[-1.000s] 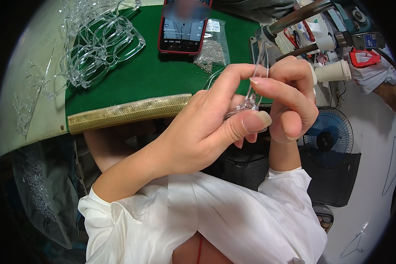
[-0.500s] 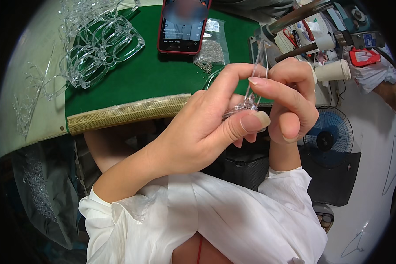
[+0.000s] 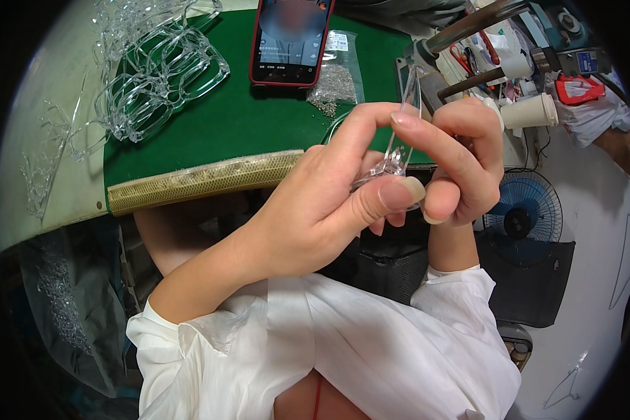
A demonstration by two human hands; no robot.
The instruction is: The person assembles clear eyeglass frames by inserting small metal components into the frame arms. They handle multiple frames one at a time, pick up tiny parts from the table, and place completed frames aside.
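Clear plastic eyeglass frame parts are pinched between the thumb and fingers of my left hand, above the table's front edge. A long clear temple arm stands upward from them. My right hand is close beside, its fingers curled and its index fingertip pressed against the clear arm near the hinge end. Part of the frame is hidden behind my left thumb and palm.
A pile of clear eyeglass frames lies on the green mat at the left. A red-edged phone and a plastic bag of tiny metal pieces are at the back. At right are a bench machine, a white cup and a fan.
My right hand has shifted slightly left, and its index fingertip has moved a little up along the clear arm. My left hand keeps its pinch, moving only slightly.
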